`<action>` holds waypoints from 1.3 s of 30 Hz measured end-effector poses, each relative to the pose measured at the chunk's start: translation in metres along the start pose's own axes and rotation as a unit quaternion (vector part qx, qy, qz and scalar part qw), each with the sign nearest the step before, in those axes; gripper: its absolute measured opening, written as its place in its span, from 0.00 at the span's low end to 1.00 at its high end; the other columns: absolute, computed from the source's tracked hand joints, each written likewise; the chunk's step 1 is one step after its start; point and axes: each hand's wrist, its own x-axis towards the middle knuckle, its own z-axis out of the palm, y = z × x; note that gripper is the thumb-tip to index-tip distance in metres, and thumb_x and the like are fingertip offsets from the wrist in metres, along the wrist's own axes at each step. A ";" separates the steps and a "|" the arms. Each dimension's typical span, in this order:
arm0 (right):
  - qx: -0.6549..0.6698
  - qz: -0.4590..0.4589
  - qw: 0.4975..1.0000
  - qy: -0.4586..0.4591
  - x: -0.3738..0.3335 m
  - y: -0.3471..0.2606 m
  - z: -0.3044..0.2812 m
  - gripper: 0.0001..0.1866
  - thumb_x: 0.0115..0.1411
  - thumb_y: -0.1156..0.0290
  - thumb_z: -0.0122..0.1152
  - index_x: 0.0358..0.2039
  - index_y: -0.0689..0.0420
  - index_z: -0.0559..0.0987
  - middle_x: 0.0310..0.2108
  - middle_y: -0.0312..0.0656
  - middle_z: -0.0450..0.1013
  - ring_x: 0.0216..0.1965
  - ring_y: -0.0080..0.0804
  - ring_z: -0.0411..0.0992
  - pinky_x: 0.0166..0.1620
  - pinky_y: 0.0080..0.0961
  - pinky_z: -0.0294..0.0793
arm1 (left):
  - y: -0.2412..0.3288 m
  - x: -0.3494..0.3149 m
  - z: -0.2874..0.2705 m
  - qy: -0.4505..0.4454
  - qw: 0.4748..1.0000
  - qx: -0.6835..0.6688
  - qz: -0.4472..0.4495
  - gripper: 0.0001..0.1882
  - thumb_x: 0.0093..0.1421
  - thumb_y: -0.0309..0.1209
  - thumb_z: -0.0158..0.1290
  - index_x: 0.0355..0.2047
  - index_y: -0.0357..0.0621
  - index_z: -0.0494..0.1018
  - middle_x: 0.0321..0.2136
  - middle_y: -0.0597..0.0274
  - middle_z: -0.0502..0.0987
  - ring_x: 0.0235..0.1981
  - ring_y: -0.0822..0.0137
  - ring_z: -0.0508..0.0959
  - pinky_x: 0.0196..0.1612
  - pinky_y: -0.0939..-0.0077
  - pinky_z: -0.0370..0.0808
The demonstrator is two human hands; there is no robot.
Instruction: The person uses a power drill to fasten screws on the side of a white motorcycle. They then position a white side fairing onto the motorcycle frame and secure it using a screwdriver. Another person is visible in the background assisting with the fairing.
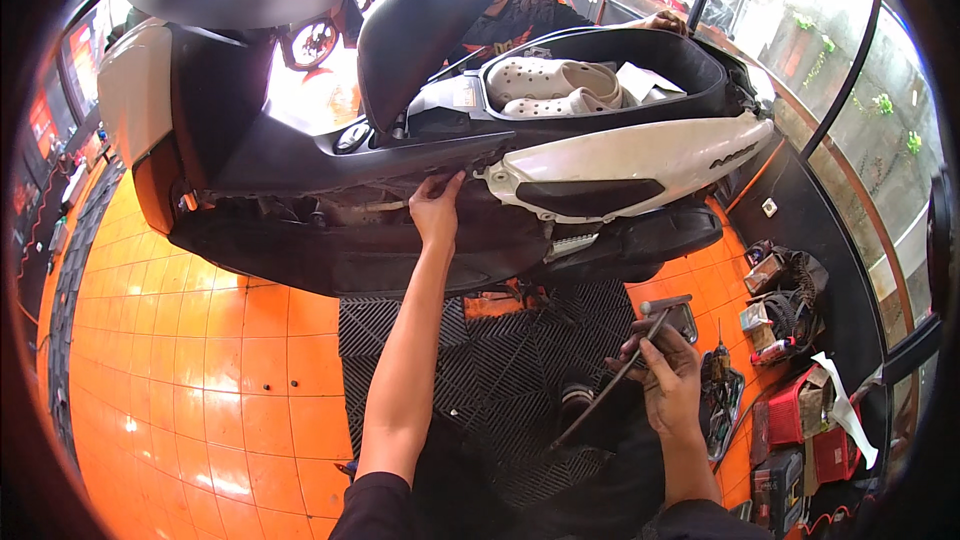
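Note:
A scooter with a white side panel (640,170) and black lower bodywork (400,255) stands across the view. My left hand (437,210) reaches up to its side, fingers closed at the edge of the black trim by the white panel's front end. What those fingertips pinch is too small to make out. In my right hand (668,380) is a T-handle wrench (612,387), held lower right, away from the scooter. Its crossbar is at the top and its long shaft slants down left. Under the raised seat (425,25), the storage compartment (705,90) holds light clogs (550,80).
Another person's hand (660,22) rests on the compartment's far rim. Black ribbed mats (400,360) lie on the orange tiled floor (200,360). At the right are a tool tray (722,400), red bins (785,415) and a dark case (778,490). Two small dark pieces (293,383) lie on the tiles.

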 end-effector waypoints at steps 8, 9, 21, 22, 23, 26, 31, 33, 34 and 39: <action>-0.002 -0.008 1.000 0.026 -0.003 -0.002 0.002 0.12 0.69 0.78 0.54 0.52 0.66 0.77 0.38 0.43 0.76 0.41 0.29 0.77 0.49 0.42 0.86 | -0.017 -0.021 0.007 0.072 0.948 0.220 0.220 0.26 0.53 0.37 0.70 0.43 0.26 0.79 0.45 0.45 0.74 0.42 0.50 0.79 0.49 0.61 0.74; -0.004 -0.008 1.000 0.027 -0.003 -0.002 0.002 0.13 0.69 0.78 0.54 0.52 0.66 0.77 0.38 0.43 0.76 0.41 0.29 0.77 0.49 0.43 0.86 | -0.018 -0.021 0.011 0.098 0.939 0.240 0.224 0.26 0.53 0.36 0.70 0.44 0.25 0.79 0.45 0.44 0.73 0.44 0.48 0.78 0.49 0.59 0.74; -0.006 -0.002 0.999 0.038 -0.006 -0.001 -0.023 0.14 0.68 0.79 0.56 0.54 0.67 0.77 0.40 0.46 0.77 0.44 0.32 0.78 0.50 0.43 0.86 | -0.025 -0.026 0.029 0.128 0.919 0.266 0.261 0.20 0.57 0.28 0.62 0.47 0.26 0.79 0.44 0.44 0.68 0.47 0.46 0.72 0.55 0.58 0.70; -0.003 -0.001 0.999 0.041 -0.006 0.000 -0.024 0.14 0.68 0.79 0.56 0.53 0.67 0.77 0.40 0.45 0.77 0.43 0.32 0.78 0.50 0.43 0.86 | -0.024 -0.026 0.028 0.123 0.922 0.265 0.256 0.20 0.58 0.28 0.62 0.48 0.26 0.79 0.44 0.44 0.68 0.47 0.46 0.73 0.54 0.58 0.70; -0.001 0.000 0.999 0.044 -0.006 -0.001 -0.025 0.14 0.68 0.79 0.56 0.53 0.67 0.77 0.40 0.45 0.77 0.43 0.32 0.78 0.50 0.43 0.86 | -0.023 -0.027 0.028 0.118 0.924 0.264 0.250 0.20 0.58 0.27 0.61 0.48 0.26 0.79 0.45 0.43 0.68 0.47 0.45 0.73 0.54 0.57 0.70; -0.004 -0.002 0.998 0.060 -0.007 -0.002 -0.030 0.14 0.68 0.79 0.56 0.52 0.67 0.77 0.40 0.45 0.77 0.42 0.31 0.78 0.50 0.43 0.86 | -0.020 -0.027 0.034 0.136 0.932 0.235 0.240 0.20 0.59 0.27 0.60 0.49 0.26 0.78 0.44 0.43 0.68 0.48 0.44 0.73 0.54 0.56 0.70; -0.021 -0.017 0.995 0.091 -0.007 -0.002 -0.033 0.13 0.69 0.79 0.53 0.53 0.66 0.76 0.37 0.45 0.78 0.38 0.30 0.79 0.47 0.44 0.86 | -0.019 -0.028 0.038 0.139 0.926 0.265 0.231 0.19 0.59 0.25 0.58 0.49 0.25 0.77 0.45 0.41 0.68 0.47 0.42 0.75 0.52 0.55 0.72; -0.014 -0.027 0.995 0.096 -0.004 -0.001 -0.037 0.13 0.69 0.79 0.53 0.53 0.66 0.76 0.37 0.44 0.78 0.38 0.30 0.79 0.46 0.43 0.87 | -0.023 -0.027 0.041 0.149 0.919 0.277 0.238 0.18 0.60 0.25 0.58 0.49 0.25 0.77 0.46 0.41 0.68 0.46 0.41 0.75 0.50 0.54 0.73; -0.013 -0.021 0.995 0.092 -0.004 -0.002 -0.038 0.13 0.69 0.79 0.54 0.53 0.67 0.76 0.38 0.45 0.77 0.39 0.30 0.79 0.47 0.43 0.86 | -0.025 -0.027 0.042 0.151 0.916 0.283 0.240 0.18 0.60 0.24 0.57 0.49 0.24 0.77 0.46 0.40 0.68 0.45 0.41 0.76 0.49 0.54 0.74; -0.027 -0.019 0.995 0.095 -0.007 -0.004 -0.033 0.13 0.69 0.78 0.56 0.52 0.66 0.76 0.38 0.44 0.76 0.40 0.31 0.77 0.48 0.43 0.86 | -0.027 -0.026 0.040 0.141 0.914 0.276 0.263 0.18 0.60 0.25 0.57 0.47 0.23 0.76 0.45 0.39 0.68 0.43 0.40 0.76 0.47 0.53 0.74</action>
